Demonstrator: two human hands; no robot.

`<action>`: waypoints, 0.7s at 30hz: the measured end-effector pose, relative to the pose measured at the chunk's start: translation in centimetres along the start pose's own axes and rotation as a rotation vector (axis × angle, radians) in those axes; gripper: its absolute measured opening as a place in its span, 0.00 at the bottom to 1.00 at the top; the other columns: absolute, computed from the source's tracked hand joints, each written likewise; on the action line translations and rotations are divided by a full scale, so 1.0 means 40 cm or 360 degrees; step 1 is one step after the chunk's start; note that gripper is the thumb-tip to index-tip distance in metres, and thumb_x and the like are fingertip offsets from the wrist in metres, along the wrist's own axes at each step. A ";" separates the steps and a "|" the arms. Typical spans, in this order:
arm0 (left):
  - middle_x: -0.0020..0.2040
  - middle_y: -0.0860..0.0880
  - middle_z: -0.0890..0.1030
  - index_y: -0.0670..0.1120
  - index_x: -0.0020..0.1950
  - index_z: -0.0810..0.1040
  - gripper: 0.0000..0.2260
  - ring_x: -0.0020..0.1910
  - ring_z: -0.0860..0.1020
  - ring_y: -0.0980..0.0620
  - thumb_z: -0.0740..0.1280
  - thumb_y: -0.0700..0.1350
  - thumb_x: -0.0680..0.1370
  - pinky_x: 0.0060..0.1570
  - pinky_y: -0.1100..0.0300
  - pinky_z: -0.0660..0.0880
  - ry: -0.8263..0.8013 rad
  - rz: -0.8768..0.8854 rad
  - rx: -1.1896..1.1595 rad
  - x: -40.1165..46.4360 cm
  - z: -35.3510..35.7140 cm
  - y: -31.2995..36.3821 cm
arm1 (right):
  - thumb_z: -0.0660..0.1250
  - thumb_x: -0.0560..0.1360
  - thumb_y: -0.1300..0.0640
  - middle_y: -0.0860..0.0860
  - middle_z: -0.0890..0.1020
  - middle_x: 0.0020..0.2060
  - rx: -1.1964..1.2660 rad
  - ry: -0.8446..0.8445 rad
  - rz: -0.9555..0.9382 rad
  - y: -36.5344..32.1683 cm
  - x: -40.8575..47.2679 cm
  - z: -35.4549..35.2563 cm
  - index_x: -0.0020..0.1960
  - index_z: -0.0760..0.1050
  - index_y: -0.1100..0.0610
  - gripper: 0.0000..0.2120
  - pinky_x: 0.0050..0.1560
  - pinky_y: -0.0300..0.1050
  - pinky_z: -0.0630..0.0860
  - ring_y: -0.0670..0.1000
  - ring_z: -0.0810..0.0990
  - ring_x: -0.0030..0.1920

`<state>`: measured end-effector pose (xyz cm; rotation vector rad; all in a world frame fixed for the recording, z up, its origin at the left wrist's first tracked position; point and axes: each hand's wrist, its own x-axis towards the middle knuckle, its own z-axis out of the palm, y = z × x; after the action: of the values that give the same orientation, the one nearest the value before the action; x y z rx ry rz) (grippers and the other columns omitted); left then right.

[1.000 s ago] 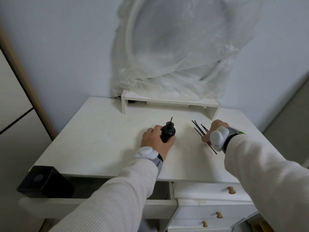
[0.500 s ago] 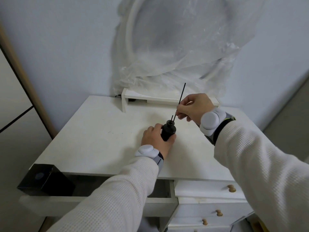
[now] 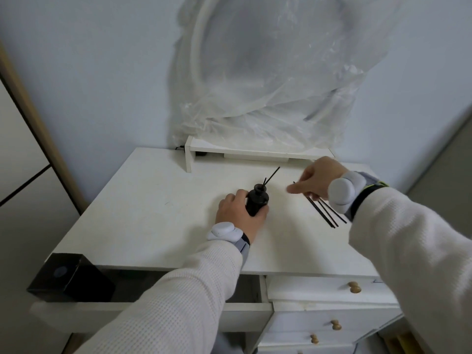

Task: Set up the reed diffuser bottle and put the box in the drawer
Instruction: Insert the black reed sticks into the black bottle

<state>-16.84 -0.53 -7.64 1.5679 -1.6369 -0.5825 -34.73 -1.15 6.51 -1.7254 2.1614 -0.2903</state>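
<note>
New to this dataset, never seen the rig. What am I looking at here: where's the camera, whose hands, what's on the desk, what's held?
There is no robot here. A person wears one wide-angle camera on the head, looking forward and down, so both arms come in from the bottom of the picture. Each wrist carries a white band-mounted device.

The left hand grips a small black bottle that stands on the white desk. Two thin black reeds stick out of its neck. The right hand hovers over a few loose reeds lying on the desk, fingers pointing down toward them; it does not seem to hold one.

At lower left a black box sits in the open drawer. Behind the desk a low white shelf stands against the wall, with a round object in clear plastic above it.
</note>
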 end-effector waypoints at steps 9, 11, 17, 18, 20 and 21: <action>0.46 0.51 0.77 0.53 0.55 0.76 0.19 0.51 0.74 0.48 0.70 0.62 0.71 0.52 0.49 0.75 0.0012 -0.0027 -0.0025 -0.006 -0.003 0.005 | 0.77 0.66 0.54 0.55 0.85 0.41 -0.0313 0.0016 0.0351 0.141 0.027 0.058 0.46 0.84 0.57 0.11 0.41 0.42 0.79 0.55 0.83 0.40; 0.46 0.51 0.76 0.53 0.55 0.76 0.18 0.51 0.74 0.48 0.70 0.62 0.71 0.52 0.49 0.75 0.0008 -0.0030 -0.0018 -0.007 -0.003 0.007 | 0.74 0.69 0.58 0.55 0.81 0.41 -0.0355 0.0046 0.0375 0.140 0.034 0.072 0.49 0.81 0.59 0.10 0.41 0.43 0.75 0.57 0.79 0.41; 0.45 0.51 0.76 0.53 0.55 0.77 0.18 0.51 0.74 0.48 0.70 0.62 0.71 0.52 0.49 0.75 0.0001 -0.0020 -0.0020 -0.003 -0.003 -0.002 | 0.71 0.72 0.60 0.55 0.76 0.40 -0.0481 0.0037 0.0325 0.137 0.054 0.094 0.48 0.78 0.60 0.06 0.42 0.43 0.73 0.58 0.77 0.41; 0.45 0.51 0.76 0.53 0.55 0.77 0.18 0.51 0.74 0.48 0.70 0.62 0.71 0.53 0.50 0.75 -0.0004 -0.0015 -0.0021 -0.003 -0.002 0.001 | 0.70 0.73 0.59 0.54 0.75 0.38 -0.0515 0.0030 0.0308 0.134 0.055 0.088 0.46 0.76 0.60 0.05 0.42 0.43 0.73 0.58 0.77 0.41; 0.46 0.51 0.76 0.53 0.56 0.77 0.18 0.51 0.74 0.47 0.70 0.62 0.72 0.53 0.49 0.75 -0.0016 -0.0018 -0.0022 -0.002 -0.002 0.001 | 0.68 0.75 0.59 0.54 0.73 0.36 -0.0564 0.0024 0.0280 0.127 0.055 0.089 0.43 0.72 0.59 0.06 0.42 0.44 0.72 0.58 0.76 0.42; 0.46 0.51 0.76 0.54 0.56 0.77 0.18 0.51 0.74 0.47 0.70 0.62 0.71 0.53 0.49 0.75 -0.0017 -0.0016 -0.0026 0.000 -0.002 0.002 | 0.68 0.75 0.58 0.53 0.72 0.36 -0.0580 0.0012 0.0267 0.124 0.053 0.091 0.40 0.71 0.59 0.08 0.42 0.45 0.71 0.58 0.76 0.42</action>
<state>-16.83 -0.50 -7.56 1.5645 -1.6290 -0.6096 -38.11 -1.82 1.00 -1.7037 2.4641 0.1516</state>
